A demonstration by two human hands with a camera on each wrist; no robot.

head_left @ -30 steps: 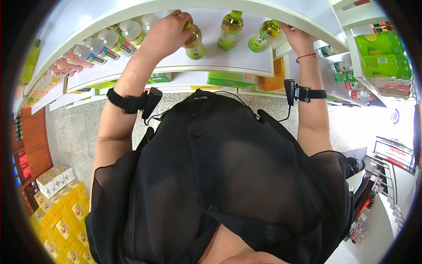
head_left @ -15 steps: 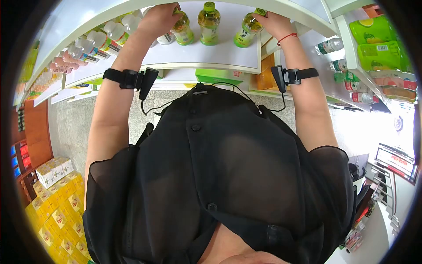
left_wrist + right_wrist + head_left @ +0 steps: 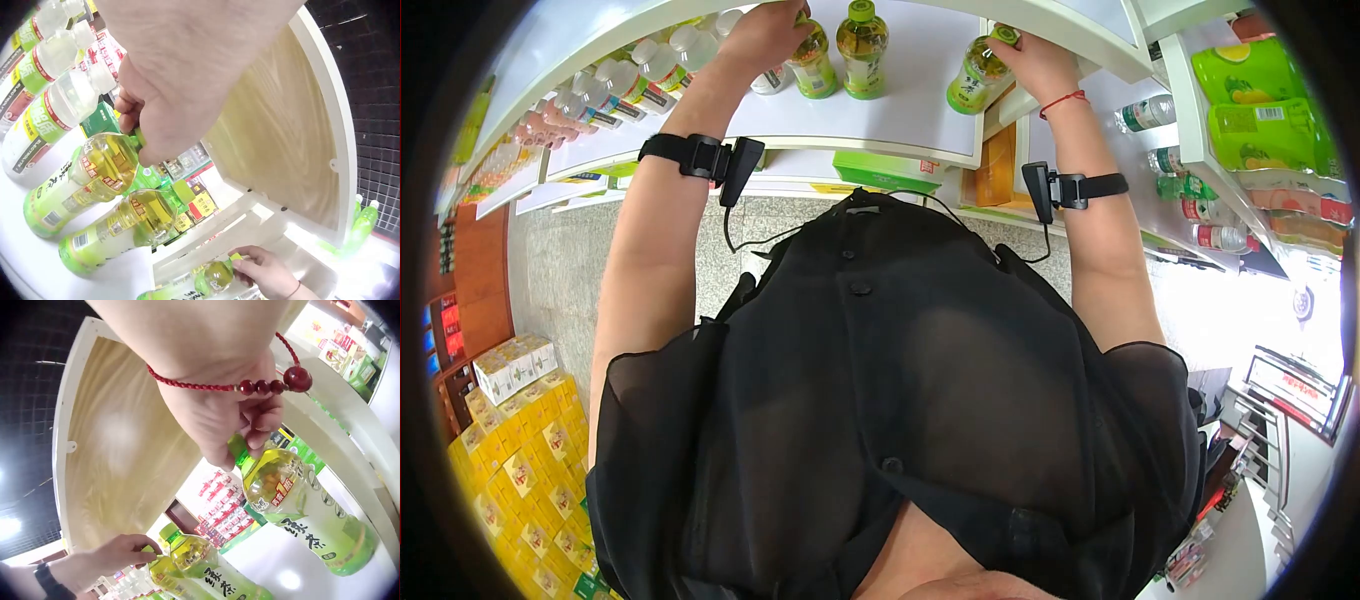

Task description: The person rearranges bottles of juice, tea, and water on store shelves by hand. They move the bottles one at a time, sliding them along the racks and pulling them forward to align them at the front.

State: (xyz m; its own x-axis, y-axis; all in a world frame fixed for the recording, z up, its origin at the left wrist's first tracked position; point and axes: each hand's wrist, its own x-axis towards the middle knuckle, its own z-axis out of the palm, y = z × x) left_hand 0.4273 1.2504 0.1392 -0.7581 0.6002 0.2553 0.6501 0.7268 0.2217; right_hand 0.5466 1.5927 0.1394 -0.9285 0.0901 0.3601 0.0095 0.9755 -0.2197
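Where the white shelf [image 3: 900, 125] spans twelve o'clock, the left hand [image 3: 765, 35] grips the left tea bottle [image 3: 812, 68] at eleven o'clock, while the right hand [image 3: 1038, 62] grips the tilted right tea bottle [image 3: 975, 80] at one o'clock.

Left arm was raised forward | left hand [image 3: 765, 35] gripped with curled fingers | right arm was raised forward | right hand [image 3: 1035, 60] pinched with curled fingertips | hands stood apart
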